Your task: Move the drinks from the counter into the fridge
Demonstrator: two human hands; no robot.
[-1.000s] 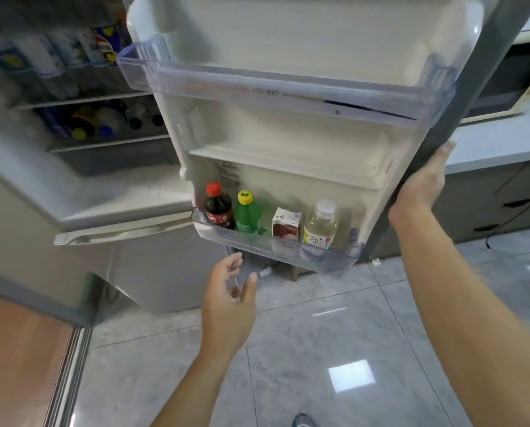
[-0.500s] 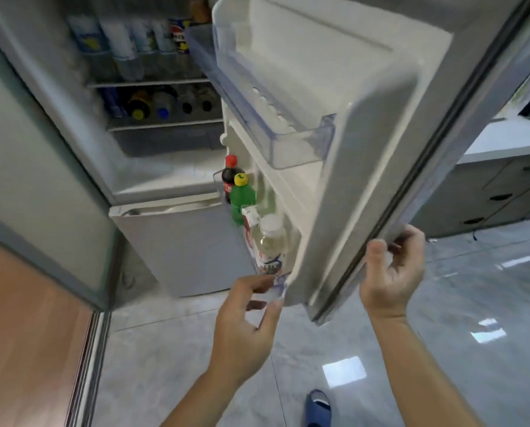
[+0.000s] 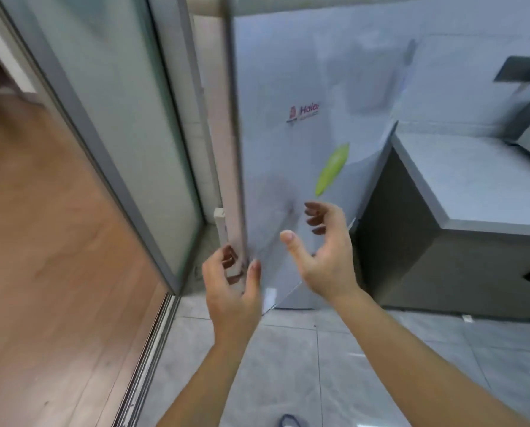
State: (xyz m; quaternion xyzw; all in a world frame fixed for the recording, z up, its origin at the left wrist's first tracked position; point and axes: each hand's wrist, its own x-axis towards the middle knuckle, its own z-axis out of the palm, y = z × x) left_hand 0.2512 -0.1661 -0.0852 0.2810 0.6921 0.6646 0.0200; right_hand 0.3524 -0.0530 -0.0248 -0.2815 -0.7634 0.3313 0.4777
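Observation:
The fridge door point(image 3: 304, 87), pale grey with a brand logo and a green leaf sticker, now faces me and stands almost against the fridge body. No drinks are visible; the door hides the inside. My left hand point(image 3: 231, 291) hovers at the door's lower left edge with loosely curled fingers holding nothing. My right hand point(image 3: 325, 251) is in front of the door's lower face, fingers relaxed and spread, apart from the surface or barely near it. The image is motion-blurred.
A grey counter point(image 3: 473, 186) over dark cabinets point(image 3: 427, 260) stands to the right of the fridge. A frosted glass sliding door point(image 3: 109, 118) and wooden floor point(image 3: 41, 241) lie to the left. Grey tiles point(image 3: 334, 365) cover the floor below.
The fridge door has swung from wide open to nearly closed, hiding the bottles in its shelf. Both hands have come off the door's edge and now hang in front of it.

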